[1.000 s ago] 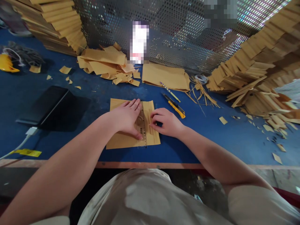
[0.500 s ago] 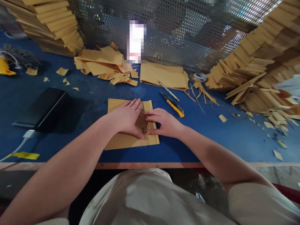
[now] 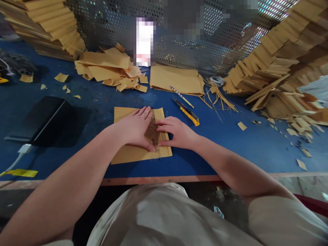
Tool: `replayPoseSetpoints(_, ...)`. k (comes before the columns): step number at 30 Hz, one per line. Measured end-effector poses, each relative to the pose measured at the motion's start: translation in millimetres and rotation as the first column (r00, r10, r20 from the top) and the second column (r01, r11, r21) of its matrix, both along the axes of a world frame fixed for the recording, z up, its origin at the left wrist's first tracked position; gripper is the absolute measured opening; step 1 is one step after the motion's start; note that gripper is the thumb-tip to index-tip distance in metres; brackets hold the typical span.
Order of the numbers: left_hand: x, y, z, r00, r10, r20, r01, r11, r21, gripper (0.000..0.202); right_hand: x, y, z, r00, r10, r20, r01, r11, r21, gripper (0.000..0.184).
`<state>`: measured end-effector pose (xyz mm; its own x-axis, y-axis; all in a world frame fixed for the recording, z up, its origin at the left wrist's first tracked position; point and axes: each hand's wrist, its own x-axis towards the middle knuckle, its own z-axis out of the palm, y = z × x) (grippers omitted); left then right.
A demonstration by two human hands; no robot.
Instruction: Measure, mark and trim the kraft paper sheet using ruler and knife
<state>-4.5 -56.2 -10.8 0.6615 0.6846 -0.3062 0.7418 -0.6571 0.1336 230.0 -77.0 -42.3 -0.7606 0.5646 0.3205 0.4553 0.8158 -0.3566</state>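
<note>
A brown paper sheet (image 3: 128,155) lies flat on the blue table (image 3: 230,150) in front of me. A clear plastic ruler (image 3: 154,136) lies lengthwise across its right part. My left hand (image 3: 135,128) rests palm down on the sheet, fingers stretched out, pressing the ruler's left side. My right hand (image 3: 176,133) lies on the sheet's right strip, its fingers extended against the ruler's right edge. Neither hand holds anything.
A yellow utility knife (image 3: 188,114) and a striped pencil (image 3: 181,96) lie just right of the sheet. More brown sheets (image 3: 176,80), scraps (image 3: 112,68) and stacks (image 3: 276,65) ring the back. A black device (image 3: 36,119) with a cable sits left. A perforated metal screen (image 3: 205,44) stands behind.
My right hand has uncurled from a pinch at the sheet's right strip and now lies with fingers stretched against the ruler. The left hand has stayed on the ruler.
</note>
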Motion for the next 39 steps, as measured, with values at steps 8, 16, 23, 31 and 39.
replayPoseSetpoints(8, -0.9, 1.3, -1.8, 1.000, -0.003, 0.006, 0.003, 1.000, -0.009, 0.154, 0.6, -0.2, 1.3, 0.999, -0.028, 0.018, 0.029, 0.999, -0.033, 0.047)
replayPoseSetpoints(16, -0.6, 0.7, -1.9, 1.000, -0.009, -0.013, 0.009, 1.000, 0.003, 0.154, 0.4, -0.4, 0.8, 1.000, -0.017, 0.011, 0.017, 1.000, -0.013, 0.047)
replayPoseSetpoints(23, -0.5, 1.2, -1.4, 1.000, -0.015, -0.017, 0.015, 1.000, -0.001, 0.155, 0.3, 0.5, 1.0, 0.999, -0.026, 0.022, 0.027, 0.999, -0.038, 0.044)
replayPoseSetpoints(31, 0.6, 1.2, -1.3, 1.000, 0.004, 0.003, -0.004, 1.000, -0.007, 0.155, -1.1, -1.2, 3.8, 0.999, -0.034, 0.014, 0.034, 0.997, -0.073, 0.045)
replayPoseSetpoints(39, 4.9, 0.5, 3.3, 0.998, -0.006, -0.060, 0.006, 1.000, -0.001, 0.160, -2.9, 6.7, 4.7, 0.872, -0.400, -0.283, 0.391, 0.916, -0.090, 0.007)
